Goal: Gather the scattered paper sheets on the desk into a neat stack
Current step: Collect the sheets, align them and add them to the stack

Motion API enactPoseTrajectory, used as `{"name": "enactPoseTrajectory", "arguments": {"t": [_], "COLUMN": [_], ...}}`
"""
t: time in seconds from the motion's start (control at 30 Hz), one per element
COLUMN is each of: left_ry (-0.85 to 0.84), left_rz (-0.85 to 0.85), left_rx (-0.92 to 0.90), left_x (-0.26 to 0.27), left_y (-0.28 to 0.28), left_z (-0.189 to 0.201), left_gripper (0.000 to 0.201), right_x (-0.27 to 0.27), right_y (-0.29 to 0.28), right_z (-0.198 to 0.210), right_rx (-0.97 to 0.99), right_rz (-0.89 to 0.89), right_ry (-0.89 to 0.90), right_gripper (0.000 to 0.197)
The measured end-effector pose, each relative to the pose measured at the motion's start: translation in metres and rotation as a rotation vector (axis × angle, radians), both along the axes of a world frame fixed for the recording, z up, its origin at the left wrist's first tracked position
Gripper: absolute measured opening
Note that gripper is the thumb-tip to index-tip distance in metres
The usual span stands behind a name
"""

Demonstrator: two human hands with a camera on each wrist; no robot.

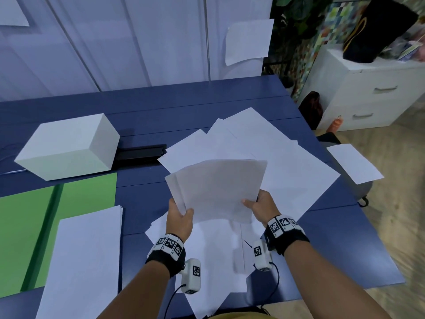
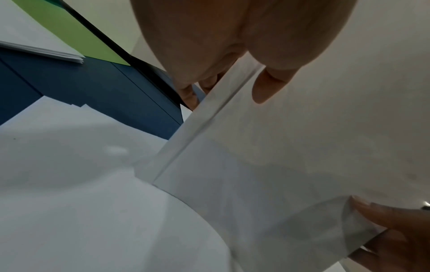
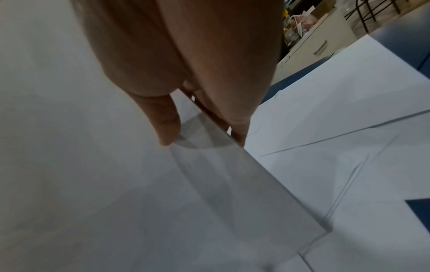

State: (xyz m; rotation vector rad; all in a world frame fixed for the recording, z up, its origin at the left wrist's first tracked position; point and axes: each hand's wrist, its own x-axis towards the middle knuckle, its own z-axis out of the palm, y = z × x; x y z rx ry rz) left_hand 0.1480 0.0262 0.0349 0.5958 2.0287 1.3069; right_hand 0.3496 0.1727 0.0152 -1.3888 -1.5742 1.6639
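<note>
Hands 2: left hand [image 1: 180, 217] + right hand [image 1: 262, 207] grip 1 paper bundle [image 1: 218, 187]

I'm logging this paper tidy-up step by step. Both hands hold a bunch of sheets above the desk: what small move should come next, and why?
Probably tap the held sheets on edge against the desk to square them. The left hand and right hand grip their lower corners, and their edges are fanned unevenly.
</note>
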Motion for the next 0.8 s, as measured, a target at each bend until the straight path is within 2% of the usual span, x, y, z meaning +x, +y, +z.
{"name": "enactPoseTrajectory", "arguments": {"t": [0.23, 0.5, 0.67, 0.8], "left_ry": [-0.035, -0.087, -0.117, -0.149], "left_rz": [-0.034, -0.008, 0.031, 0.049], "left_rx": [-0.028, 0.006, 0.078, 0.104], "left_x": [0.004, 0.002, 0.003, 0.001], "left_y": [0.002, 0.009, 0.015, 0.008], "left_z": [-0.007, 0.004, 0.012, 0.012], "left_gripper": [0.037, 0.028, 0.033, 0.036], "right_x": [0.0, -0.003, -0.008, -0.005], "right_y": [-0.009, -0.014, -0.01, -0.012], "right_z": [-0.005, 0.001, 0.008, 0.014], "right_rx": [-0.024, -0.024, -0.052, -0.045], "right_rz": [-0.019, -0.065, -0.147, -0.131], "right_ry": [-0.023, 0.05, 0.123, 0.15], "right_gripper": [0.026, 0.031, 0.024, 0.024]}}
